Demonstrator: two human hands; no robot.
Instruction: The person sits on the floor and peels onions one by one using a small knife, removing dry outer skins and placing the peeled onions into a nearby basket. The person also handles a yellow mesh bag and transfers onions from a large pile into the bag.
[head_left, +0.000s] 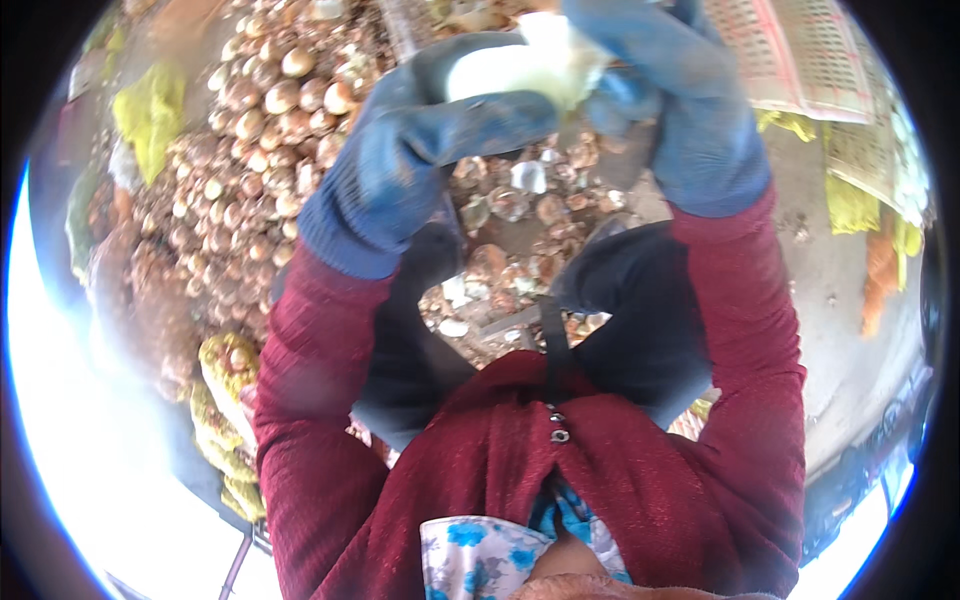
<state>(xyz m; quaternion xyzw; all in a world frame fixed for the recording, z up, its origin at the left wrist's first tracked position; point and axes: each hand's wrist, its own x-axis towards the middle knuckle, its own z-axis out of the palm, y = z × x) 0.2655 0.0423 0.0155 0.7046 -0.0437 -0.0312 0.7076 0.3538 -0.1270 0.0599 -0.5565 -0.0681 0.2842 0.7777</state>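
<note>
My left hand (442, 135), in a blue knit work glove, grips a pale peeled onion (495, 71) that glares in the light. Its thumb lies along the near side of the onion. At the onion's right end is my right hand (667, 90), gloved alike and blurred, with its fingers curled. A flat grey-brown blade-like piece (630, 157) juts from below those fingers; blur hides exactly what it is. Loose onion skins and scraps (525, 202) litter the ground beneath both hands, between my knees.
A large heap of unpeeled onions (262, 142) spreads on the left. Yellow mesh bags (225, 427) lie at lower left, and a yellow cloth-like piece (152, 116) at upper left. Perforated plastic crates (802, 60) stand at upper right on the concrete floor (832, 322).
</note>
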